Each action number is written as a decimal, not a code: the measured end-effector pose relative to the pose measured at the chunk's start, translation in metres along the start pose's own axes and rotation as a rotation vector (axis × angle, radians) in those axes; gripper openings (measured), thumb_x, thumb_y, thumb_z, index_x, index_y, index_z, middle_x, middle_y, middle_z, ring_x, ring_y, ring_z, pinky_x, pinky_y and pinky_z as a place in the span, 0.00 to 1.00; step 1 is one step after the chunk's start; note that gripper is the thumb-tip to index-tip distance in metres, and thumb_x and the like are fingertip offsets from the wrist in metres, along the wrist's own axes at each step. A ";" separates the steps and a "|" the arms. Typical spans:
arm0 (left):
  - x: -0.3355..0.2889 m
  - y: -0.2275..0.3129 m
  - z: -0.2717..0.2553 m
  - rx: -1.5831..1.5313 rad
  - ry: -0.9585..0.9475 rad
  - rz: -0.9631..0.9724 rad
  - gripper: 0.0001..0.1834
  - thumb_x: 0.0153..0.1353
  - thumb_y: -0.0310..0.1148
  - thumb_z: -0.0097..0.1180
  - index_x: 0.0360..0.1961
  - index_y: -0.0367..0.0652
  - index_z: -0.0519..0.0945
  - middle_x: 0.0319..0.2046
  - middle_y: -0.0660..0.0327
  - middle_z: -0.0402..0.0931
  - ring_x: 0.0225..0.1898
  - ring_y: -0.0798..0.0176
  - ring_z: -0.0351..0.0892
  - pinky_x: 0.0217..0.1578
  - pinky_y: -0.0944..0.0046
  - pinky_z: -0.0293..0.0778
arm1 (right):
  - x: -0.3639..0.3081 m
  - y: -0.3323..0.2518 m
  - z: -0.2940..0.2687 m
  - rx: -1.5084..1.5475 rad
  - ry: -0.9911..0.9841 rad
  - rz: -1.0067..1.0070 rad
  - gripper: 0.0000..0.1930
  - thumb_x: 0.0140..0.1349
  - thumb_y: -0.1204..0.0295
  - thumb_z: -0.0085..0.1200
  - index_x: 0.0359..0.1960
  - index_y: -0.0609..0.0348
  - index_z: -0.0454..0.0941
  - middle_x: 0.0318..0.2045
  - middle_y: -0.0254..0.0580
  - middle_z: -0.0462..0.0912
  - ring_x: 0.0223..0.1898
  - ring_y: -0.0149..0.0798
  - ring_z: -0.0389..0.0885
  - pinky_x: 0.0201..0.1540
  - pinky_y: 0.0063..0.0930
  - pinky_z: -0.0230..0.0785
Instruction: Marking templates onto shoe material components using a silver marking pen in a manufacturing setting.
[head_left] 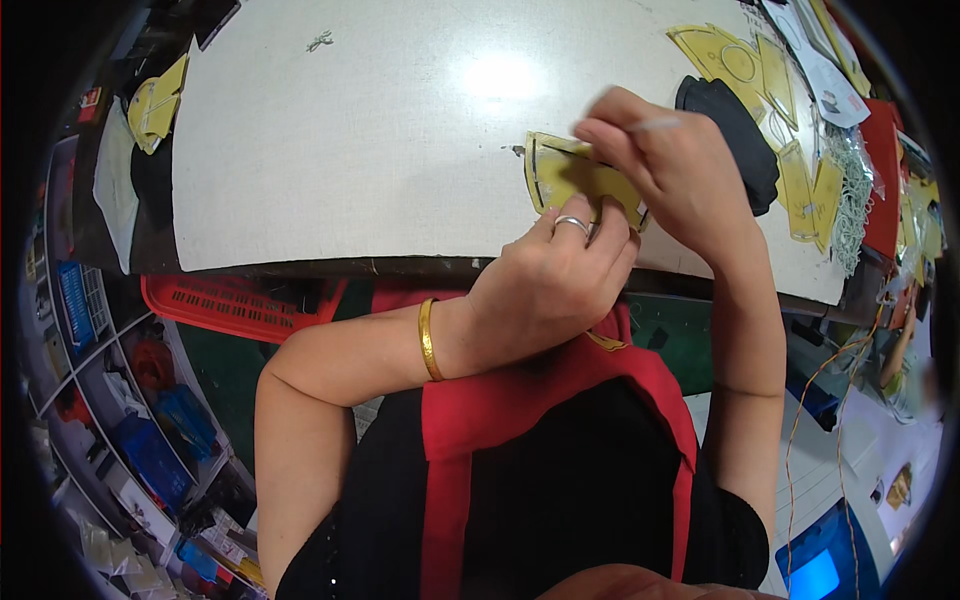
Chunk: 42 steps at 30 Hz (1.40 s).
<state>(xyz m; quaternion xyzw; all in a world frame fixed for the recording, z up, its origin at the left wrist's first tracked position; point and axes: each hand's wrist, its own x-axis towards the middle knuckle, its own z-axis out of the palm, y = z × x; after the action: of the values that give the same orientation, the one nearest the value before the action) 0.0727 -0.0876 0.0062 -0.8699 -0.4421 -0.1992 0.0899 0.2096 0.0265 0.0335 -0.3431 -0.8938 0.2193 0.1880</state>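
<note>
At the near edge of the table lies a flat yellow template (pixel 543 172) with curved sides and dark lines or slots along its borders. My left hand (pixel 565 265), with a ring and a gold bangle, has its fingers closed and pressed on the template's near side. Above the template's right part, my right hand (pixel 685 165) is raised in a pinch, its fingertips blurred. A thin pale stick-like thing (pixel 655 124) shows at those fingers; its kind is too smeared to make out. My right hand covers part of the template.
Right of my hands is a black folded cloth-like piece (pixel 728 140). Beyond it lie more yellow templates (pixel 715 58) and a heap of pale green cords (pixel 850 205). A small cord bundle (pixel 319 41) sits far left. A red basket (pixel 235 305) is below the table's left edge.
</note>
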 end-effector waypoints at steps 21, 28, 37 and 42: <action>0.009 -0.011 0.001 0.012 0.006 0.041 0.12 0.53 0.31 0.60 0.40 0.44 0.83 0.43 0.63 0.79 0.37 0.61 0.81 0.29 0.70 0.79 | -0.049 -0.002 -0.018 0.159 0.340 0.206 0.07 0.63 0.70 0.55 0.38 0.61 0.79 0.35 0.48 0.82 0.36 0.52 0.83 0.38 0.41 0.75; 0.007 -0.031 -0.005 -0.159 -0.035 0.110 0.09 0.48 0.30 0.63 0.33 0.44 0.80 0.35 0.63 0.78 0.35 0.64 0.80 0.29 0.67 0.75 | -0.049 -0.002 -0.003 -0.077 0.086 0.251 0.10 0.61 0.68 0.60 0.40 0.59 0.81 0.35 0.43 0.84 0.35 0.45 0.84 0.39 0.36 0.76; 0.111 -0.082 -0.003 -0.492 0.295 0.178 0.11 0.52 0.18 0.64 0.37 0.40 0.83 0.34 0.58 0.82 0.38 0.55 0.84 0.37 0.62 0.79 | -0.067 0.065 -0.056 0.049 0.642 0.551 0.10 0.63 0.65 0.61 0.37 0.60 0.85 0.26 0.39 0.85 0.28 0.31 0.83 0.32 0.27 0.73; 0.182 -0.091 0.014 -0.662 -0.085 0.044 0.23 0.54 0.24 0.68 0.53 0.39 0.80 0.45 0.52 0.82 0.50 0.52 0.81 0.50 0.60 0.76 | -0.063 0.011 0.017 0.041 0.503 0.281 0.04 0.58 0.67 0.63 0.32 0.49 0.83 0.23 0.36 0.80 0.28 0.42 0.82 0.31 0.36 0.74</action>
<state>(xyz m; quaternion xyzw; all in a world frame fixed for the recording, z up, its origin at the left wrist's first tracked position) 0.0996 0.1043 0.0691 -0.8688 -0.3380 -0.2934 -0.2118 0.2506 -0.0147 0.0024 -0.5032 -0.7581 0.1692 0.3787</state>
